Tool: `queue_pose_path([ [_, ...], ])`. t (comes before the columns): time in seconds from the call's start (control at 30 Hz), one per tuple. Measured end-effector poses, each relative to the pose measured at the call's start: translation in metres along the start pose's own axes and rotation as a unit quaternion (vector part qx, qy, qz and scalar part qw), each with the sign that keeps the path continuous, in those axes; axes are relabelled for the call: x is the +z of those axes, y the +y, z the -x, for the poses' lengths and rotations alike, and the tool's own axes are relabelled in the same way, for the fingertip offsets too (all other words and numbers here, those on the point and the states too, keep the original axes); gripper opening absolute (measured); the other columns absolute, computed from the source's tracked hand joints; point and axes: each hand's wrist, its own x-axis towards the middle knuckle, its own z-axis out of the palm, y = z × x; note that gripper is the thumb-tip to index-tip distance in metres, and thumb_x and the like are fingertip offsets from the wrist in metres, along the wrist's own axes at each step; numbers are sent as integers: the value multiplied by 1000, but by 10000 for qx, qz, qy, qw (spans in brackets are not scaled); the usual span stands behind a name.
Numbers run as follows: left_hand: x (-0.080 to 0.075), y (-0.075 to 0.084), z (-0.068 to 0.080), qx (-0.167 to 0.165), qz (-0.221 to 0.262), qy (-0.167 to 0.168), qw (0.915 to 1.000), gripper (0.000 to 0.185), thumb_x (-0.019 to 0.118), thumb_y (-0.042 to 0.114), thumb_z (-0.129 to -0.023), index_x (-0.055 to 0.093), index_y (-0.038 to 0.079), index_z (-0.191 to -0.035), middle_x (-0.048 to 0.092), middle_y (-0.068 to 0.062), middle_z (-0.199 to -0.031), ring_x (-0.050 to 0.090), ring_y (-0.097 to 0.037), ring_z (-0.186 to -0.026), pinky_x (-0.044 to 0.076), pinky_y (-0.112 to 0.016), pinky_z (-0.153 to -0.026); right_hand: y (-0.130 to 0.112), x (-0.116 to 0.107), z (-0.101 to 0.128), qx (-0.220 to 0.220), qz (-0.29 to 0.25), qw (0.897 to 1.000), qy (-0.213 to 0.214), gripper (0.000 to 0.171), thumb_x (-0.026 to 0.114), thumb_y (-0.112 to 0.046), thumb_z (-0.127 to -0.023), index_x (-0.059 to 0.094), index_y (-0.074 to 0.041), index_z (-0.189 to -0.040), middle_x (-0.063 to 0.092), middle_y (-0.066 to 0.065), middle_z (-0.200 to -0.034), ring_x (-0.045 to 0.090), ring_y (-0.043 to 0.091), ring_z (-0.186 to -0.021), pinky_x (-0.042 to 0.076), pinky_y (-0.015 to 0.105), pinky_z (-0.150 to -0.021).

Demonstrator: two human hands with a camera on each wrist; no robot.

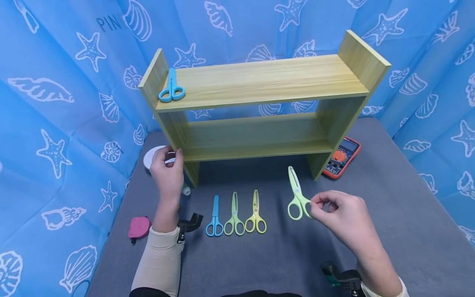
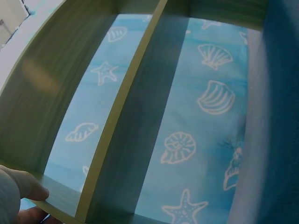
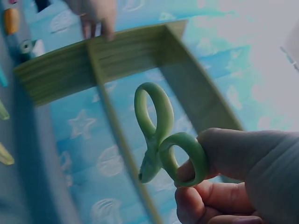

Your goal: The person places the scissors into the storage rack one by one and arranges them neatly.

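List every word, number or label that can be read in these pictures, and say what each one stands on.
"PIN": dark letters on the blue seashell backdrop, upper left in the head view; the word may run on, but a fold hides any more.
Multimeter: markings round its dial and on its screen are too small to read.
Pink tape measure: no readable label.
Scissors and wooden shelf: no text shows.
Both wrist views: nothing readable.

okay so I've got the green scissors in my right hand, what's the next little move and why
Probably lift the green scissors up to the top shelf and set them beside the blue scissors already lying there. Your right hand pinches them by a handle loop, and your left hand holds the shelf's left side panel, so it should stay steady.
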Motion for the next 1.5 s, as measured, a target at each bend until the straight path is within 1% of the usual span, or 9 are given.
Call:
queue_pose_path([
  [0.3,1,-1,-1,55,37,-51,10000,15,67,-8,-93,67,-19,-103,63,-32,-100,64,-41,-90,49,-14,-67,-23,-33,-2,-132,-449,9966,677,11,80,-4,-82,78,-14,-86,45,-2,-55,38,12,-47,26,29,-43],
  [0.47,0,0,0,6,55,-10,10000,15,67,-8,-93,68,-18,-104,63,-32,-100,65,-39,-90,49,-14,-68,-36,-51,-11,-539,-918,9864,1251,14,81,1,-79,78,-12,-83,43,-4,-53,35,7,-47,24,27,-43],
  [0.6,-1,0,0,-14,26,-19,10000,15,67,-7,-93,68,-18,-104,63,-32,-100,65,-40,-90,49,-14,-68,-47,-64,-22,-892,-1199,9767,1540,14,82,6,-77,78,-7,-82,46,-5,-53,34,5,-47,24,24,-43],
  [0.77,-1,-1,0,-40,51,-59,10000,15,67,-7,-93,67,-19,-103,63,-33,-100,64,-42,-91,49,-15,-69,-64,-75,-32,-1111,-1490,9683,1670,11,79,8,-77,78,-2,-82,52,-2,-55,36,7,-47,26,21,-43],
  [1.03,-1,-1,-2,53,66,-31,10000,15,67,-8,-93,67,-19,-103,62,-34,-100,64,-43,-90,49,-15,-68,-102,-90,-62,-1055,-1770,9611,1839,3,78,0,-83,79,-3,-83,54,7,-55,38,12,-46,26,25,-41],
  [1.27,-1,-1,-2,74,30,-39,10000,15,67,-8,-93,66,-19,-103,63,-32,-100,65,-42,-90,49,-13,-68,-137,-102,-95,-991,-2430,9478,1811,8,79,-4,-85,79,3,-88,69,17,-73,50,20,-55,36,26,-47],
  [1.37,-1,-2,-2,89,30,-57,9999,15,67,-8,-93,66,-19,-103,63,-32,-100,65,-43,-90,49,-13,-68,-149,-105,-112,-890,-2559,9474,1703,11,78,-9,-86,80,2,-90,73,17,-80,56,22,-67,40,27,-55],
  [1.43,-1,-2,-2,110,37,-57,9999,15,67,-8,-93,66,-19,-103,63,-33,-100,65,-44,-90,50,-13,-68,-157,-106,-123,-820,-2555,9500,1595,12,78,-11,-86,81,0,-90,74,15,-82,56,22,-71,38,28,-56],
  [1.5,-1,-2,-2,139,40,-41,9999,14,67,-8,-93,66,-19,-102,63,-33,-100,65,-44,-90,49,-13,-67,-164,-105,-133,-837,-2360,9559,1531,12,77,-14,-87,82,-4,-90,73,13,-80,51,22,-73,34,30,-56],
])
